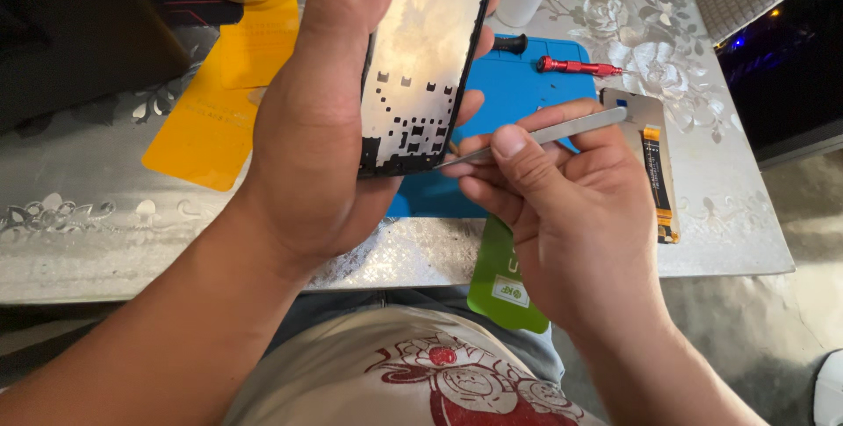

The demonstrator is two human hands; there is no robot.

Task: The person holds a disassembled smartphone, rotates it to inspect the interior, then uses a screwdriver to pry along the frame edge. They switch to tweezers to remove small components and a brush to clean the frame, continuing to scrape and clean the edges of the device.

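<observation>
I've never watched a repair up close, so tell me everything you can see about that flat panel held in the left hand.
The phone screen panel is a thin, flat rectangle with a black border and a glossy, reflective back marked with small black squares near its lower end. The left hand holds it upright and slightly tilted above the blue mat. The tip of metal tweezers, held by the right hand, touches its lower corner.

Open surface [105, 250]: bare at the near left.
Blocked: red screwdriver [575, 66] and flex-cable panel [654, 162] (far right), yellow sheet [211, 119] left.
</observation>
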